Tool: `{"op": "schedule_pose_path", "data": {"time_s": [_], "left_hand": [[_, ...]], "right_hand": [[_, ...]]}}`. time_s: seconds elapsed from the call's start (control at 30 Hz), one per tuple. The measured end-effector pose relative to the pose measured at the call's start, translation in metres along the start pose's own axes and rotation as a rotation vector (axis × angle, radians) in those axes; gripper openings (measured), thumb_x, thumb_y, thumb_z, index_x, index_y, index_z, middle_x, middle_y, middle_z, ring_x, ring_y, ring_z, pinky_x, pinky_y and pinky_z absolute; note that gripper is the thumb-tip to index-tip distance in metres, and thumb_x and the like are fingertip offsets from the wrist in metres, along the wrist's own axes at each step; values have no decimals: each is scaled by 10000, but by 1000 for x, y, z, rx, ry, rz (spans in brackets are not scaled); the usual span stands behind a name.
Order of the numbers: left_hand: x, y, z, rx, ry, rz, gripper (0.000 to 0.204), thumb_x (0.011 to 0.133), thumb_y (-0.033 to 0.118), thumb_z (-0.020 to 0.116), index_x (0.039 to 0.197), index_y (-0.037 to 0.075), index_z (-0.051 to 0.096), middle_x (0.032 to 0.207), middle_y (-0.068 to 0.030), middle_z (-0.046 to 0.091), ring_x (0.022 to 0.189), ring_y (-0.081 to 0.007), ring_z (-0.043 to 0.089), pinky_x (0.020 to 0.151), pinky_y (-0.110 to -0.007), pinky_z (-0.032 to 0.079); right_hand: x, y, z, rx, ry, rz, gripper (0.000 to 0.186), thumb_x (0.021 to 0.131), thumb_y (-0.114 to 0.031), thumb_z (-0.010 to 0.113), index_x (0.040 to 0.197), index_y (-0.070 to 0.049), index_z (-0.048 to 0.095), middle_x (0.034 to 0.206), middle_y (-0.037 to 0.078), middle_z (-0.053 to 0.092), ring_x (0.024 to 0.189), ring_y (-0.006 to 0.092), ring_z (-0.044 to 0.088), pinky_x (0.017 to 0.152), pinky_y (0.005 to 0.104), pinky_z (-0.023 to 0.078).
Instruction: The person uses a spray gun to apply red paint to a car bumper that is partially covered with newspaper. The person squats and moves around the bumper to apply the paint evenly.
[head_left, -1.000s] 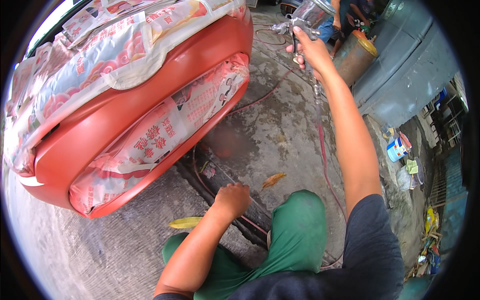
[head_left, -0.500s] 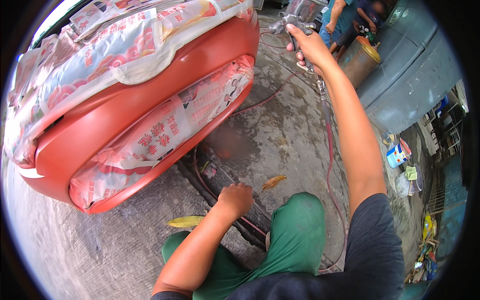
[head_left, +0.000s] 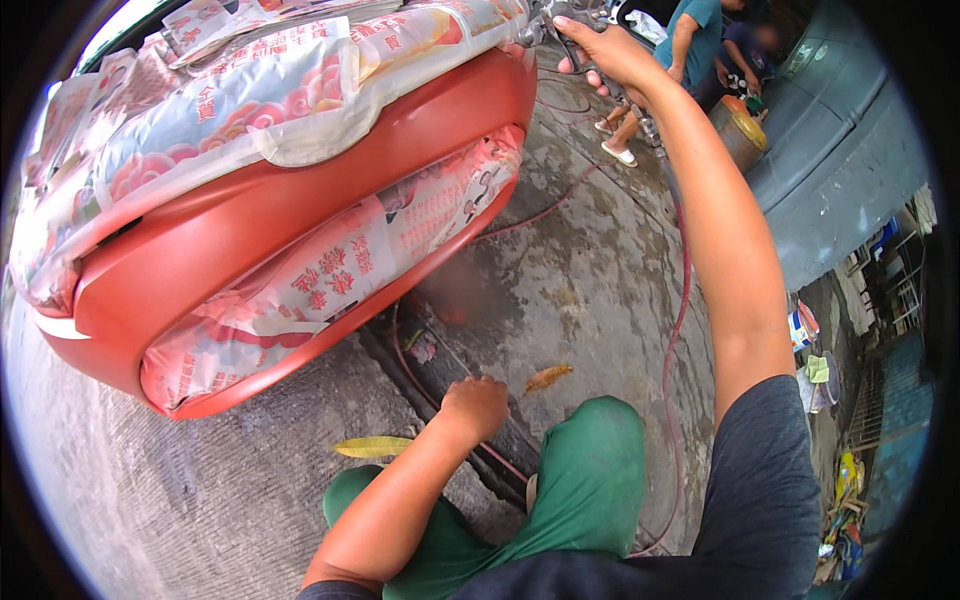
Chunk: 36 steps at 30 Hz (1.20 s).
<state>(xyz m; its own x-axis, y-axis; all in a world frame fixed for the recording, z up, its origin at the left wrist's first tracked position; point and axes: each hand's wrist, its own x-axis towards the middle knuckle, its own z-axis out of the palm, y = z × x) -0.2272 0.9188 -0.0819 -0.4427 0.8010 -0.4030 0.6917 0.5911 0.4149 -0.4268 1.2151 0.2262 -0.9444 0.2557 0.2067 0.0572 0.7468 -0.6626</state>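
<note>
The masked red bumper (head_left: 300, 210) stands at left; the left hand (head_left: 475, 408) hangs curled, any contents hidden. The right hand (head_left: 612, 58) grips a spray gun (head_left: 577, 48) by the bumper's far end, apparently mid-coating; the next pass calls for steady spacing.

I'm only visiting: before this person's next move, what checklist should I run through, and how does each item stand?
1. Spray gun gripped: ok, the right hand is wrapped around its handle.
2. Left hand empty: cannot tell, its palm is hidden.
3. Opening in the red bumper covered: ok, printed plastic sheeting spans it.
4. Red hose free of kinks: cannot tell, part of it is out of sight.
5. Nobody else around: not ok, a person in a teal shirt is in the background.
</note>
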Motion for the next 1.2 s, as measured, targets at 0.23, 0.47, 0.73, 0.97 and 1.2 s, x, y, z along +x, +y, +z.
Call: {"op": "schedule_pose_path", "data": {"time_s": [0.23,0.47,0.73,0.97,1.2], "left_hand": [[-4,1,-5,-28,2,-9,420,981,353,645,1241,24,661,1265,-196,680,1219,-387,640,1015,-501,524],[0,1,4,-31,24,7,405,966,341,653,1229,34,671,1253,-191,683,1213,-382,644,1013,-503,522],[8,15,6,-15,2,49,409,972,347,631,1234,35,663,1279,-187,667,1229,-378,630,1004,-506,527],[10,31,-1,0,-43,43,415,979,348,636,1261,43,656,1310,-167,664,1257,-366,618,1045,-505,504],[8,39,1,-12,-16,53,409,984,341,642,1260,39,662,1312,-166,670,1253,-365,622,1046,-498,500]], "right_hand": [[41,19,0,-33,96,7,593,945,-637,653,877,-49,603,829,19,721,534,57,509,437,240,440],[52,37,-21,-96,219,90,617,947,-617,662,1017,-4,660,778,3,670,511,57,498,402,234,419],[-19,8,-3,-112,64,90,654,958,-625,645,1016,25,684,812,9,671,502,67,477,429,258,444],[-129,-28,16,156,-132,-39,541,996,-557,626,1155,-42,668,810,51,685,468,67,487,404,225,386],[-179,-22,29,345,-20,3,473,1043,-504,596,1115,-40,647,861,75,725,453,76,469,398,212,372]]}}
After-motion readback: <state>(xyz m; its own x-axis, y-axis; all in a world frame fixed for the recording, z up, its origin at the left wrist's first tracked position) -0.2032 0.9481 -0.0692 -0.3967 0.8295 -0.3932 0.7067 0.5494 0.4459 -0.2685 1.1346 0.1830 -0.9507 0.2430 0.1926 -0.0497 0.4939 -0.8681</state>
